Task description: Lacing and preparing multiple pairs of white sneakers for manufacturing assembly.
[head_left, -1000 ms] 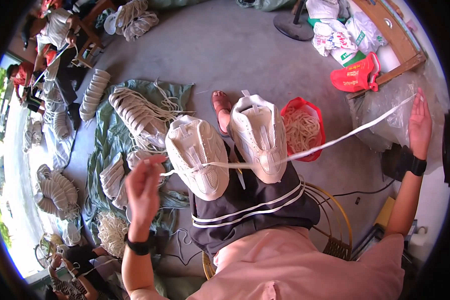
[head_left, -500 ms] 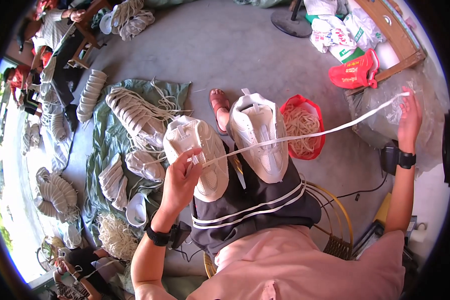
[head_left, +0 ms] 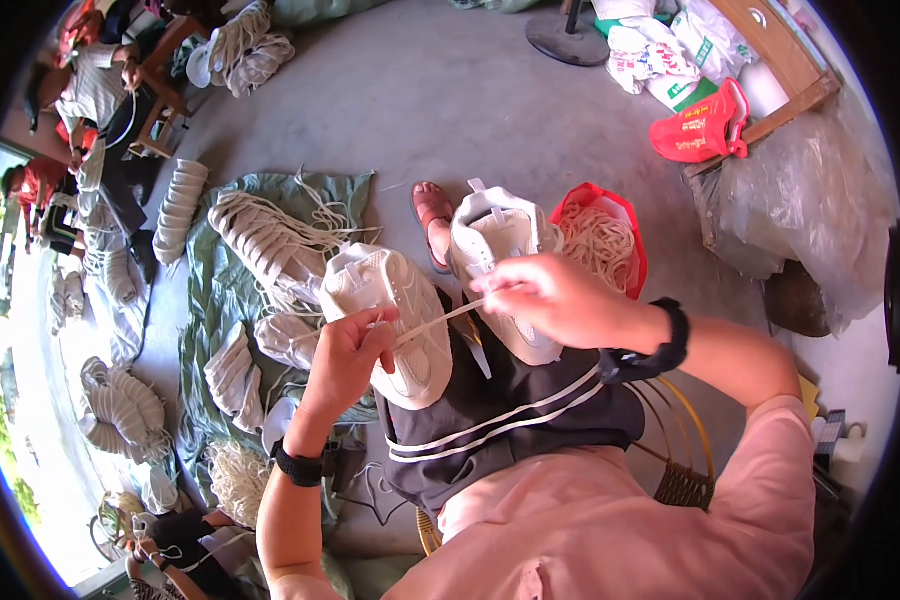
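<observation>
Two white sneakers, a left shoe (head_left: pixel 417 357) and a right shoe (head_left: pixel 500 235), rest on my lap with their toes toward me. A whitish shoelace (head_left: pixel 438 323) runs in a short straight stretch between my hands. Beside the left shoe, my left hand (head_left: pixel 347 357) is closed, pinching the lace near the shoe's side. My right hand (head_left: pixel 545 297) holds the lace in its fingertips over the right shoe, covering part of it. Motion slightly blurs this hand.
A red bag of loose laces (head_left: pixel 638 240) stands beyond the right shoe. On the left, a green tarp (head_left: pixel 205 300) bears stacked shoe uppers (head_left: pixel 270 235) and a heap of laces (head_left: pixel 238 482). A wooden frame (head_left: pixel 792 115) stands far right. Other people (head_left: pixel 100 95) sit at left.
My right hand has come in from the far right to above the right shoe. The long stretched lace now spans only a short gap. My left hand stays by the left shoe.
</observation>
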Available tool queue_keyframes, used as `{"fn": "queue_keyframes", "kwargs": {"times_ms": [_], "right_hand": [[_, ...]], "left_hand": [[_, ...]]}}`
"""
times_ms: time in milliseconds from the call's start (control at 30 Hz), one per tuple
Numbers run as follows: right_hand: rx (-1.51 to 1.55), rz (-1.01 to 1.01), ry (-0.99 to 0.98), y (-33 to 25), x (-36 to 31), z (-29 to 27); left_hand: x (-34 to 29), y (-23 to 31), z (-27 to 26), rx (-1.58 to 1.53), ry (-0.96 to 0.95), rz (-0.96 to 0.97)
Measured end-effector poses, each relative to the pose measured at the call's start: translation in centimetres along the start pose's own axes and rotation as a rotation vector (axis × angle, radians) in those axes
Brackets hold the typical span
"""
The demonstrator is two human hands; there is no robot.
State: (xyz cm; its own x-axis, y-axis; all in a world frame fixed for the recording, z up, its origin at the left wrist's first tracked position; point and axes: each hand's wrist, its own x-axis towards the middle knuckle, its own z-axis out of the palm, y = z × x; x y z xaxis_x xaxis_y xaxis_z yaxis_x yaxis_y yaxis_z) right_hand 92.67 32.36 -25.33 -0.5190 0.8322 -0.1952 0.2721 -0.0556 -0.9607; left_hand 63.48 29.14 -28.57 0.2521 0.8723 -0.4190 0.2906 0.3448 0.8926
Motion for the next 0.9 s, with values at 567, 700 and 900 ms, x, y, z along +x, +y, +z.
{"fn": "queue_keyframes", "kwargs": {"times_ms": [567,700,900], "right_hand": [[-0.044,-0.063,-0.011,2.3,6.3,5.5],[-0.065,0.0,-0.048,1.6,6.2,5.1],[-0.105,0.034,0.09,2.9,4.0,5.8]], "left_hand": [[2.9,2.4,-1.1,0.257,-0.239,-0.104],[3.7,3.1,-1.3,0.297,-0.32,-0.138],[4.2,1.7,-1.1,0.253,-0.309,-0.137]]}}
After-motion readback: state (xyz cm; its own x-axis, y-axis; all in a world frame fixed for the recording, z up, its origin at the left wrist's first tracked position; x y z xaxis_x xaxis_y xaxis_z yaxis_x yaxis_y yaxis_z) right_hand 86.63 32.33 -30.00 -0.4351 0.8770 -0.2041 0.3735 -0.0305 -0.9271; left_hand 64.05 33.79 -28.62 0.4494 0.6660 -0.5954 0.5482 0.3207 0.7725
